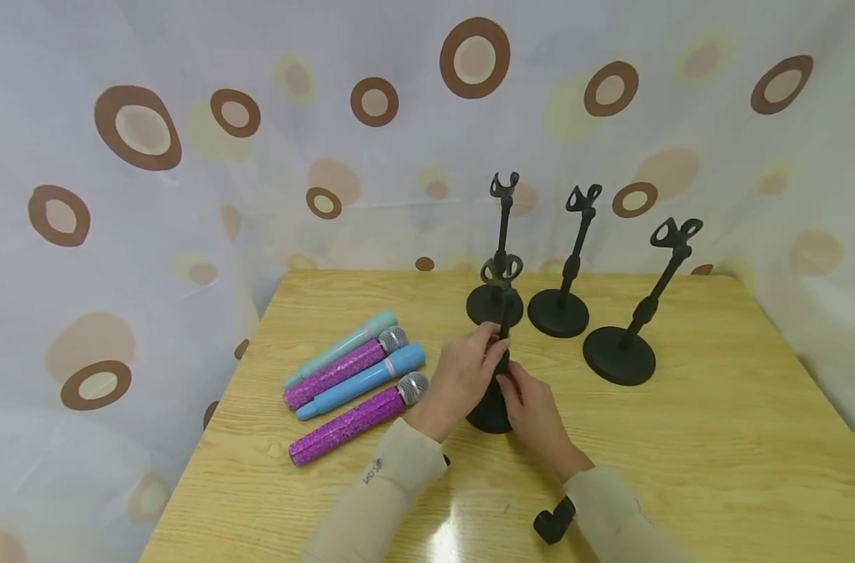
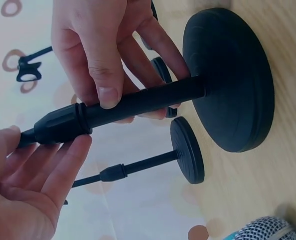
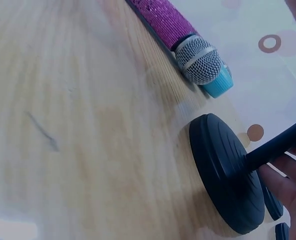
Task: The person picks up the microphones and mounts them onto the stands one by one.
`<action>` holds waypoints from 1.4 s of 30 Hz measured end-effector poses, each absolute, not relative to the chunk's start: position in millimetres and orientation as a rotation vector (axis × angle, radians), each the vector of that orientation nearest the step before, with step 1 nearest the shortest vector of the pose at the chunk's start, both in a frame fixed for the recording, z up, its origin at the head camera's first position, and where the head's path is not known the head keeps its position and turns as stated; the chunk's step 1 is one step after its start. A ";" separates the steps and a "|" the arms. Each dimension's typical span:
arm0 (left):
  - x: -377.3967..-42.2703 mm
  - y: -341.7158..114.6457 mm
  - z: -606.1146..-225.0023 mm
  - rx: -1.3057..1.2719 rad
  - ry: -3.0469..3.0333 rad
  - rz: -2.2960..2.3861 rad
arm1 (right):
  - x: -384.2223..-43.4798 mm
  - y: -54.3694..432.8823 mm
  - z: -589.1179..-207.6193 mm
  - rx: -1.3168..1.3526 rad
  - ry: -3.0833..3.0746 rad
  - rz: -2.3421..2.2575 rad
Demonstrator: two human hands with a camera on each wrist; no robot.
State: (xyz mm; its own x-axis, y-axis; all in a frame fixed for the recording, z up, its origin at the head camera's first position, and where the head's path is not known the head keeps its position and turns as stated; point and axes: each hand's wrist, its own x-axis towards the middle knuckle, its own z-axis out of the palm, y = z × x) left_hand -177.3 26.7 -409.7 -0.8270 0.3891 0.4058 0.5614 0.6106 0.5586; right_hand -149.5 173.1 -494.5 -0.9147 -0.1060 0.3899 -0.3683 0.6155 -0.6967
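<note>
A black desktop microphone stand point(image 1: 489, 414) with a round base stands in front of me, both hands around its upright. My left hand point(image 1: 462, 375) holds the thin upper rod at the collar point(image 2: 62, 124), its fingers curled beneath. Lower down, my right hand point(image 1: 536, 410) grips the thicker tube point(image 2: 148, 100) between thumb and fingers, just above the base point(image 3: 223, 175). The stand's forked clip point(image 1: 501, 271) rises above the hands. To the left of my left hand lie a purple glitter microphone point(image 1: 350, 426) and a blue one point(image 1: 364, 383).
Behind them lie another purple glitter microphone point(image 1: 339, 371) and a pale teal one point(image 1: 343, 348). Three more black stands rise at the back and right: one point(image 1: 493, 305) behind my hands, a middle one point(image 1: 558, 314) and a right one point(image 1: 619, 356). A patterned curtain point(image 1: 399, 172) borders the wooden table point(image 1: 716, 469).
</note>
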 end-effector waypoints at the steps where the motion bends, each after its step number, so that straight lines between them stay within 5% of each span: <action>1: -175.5 26.8 -410.6 -0.775 -2.600 -1.054 | -147.1 173.3 -494.7 0.377 -2.531 1.194; 42: -131.6 23.4 -419.8 -0.862 -2.608 -1.457 | -90.5 168.6 -499.2 0.319 -2.411 1.028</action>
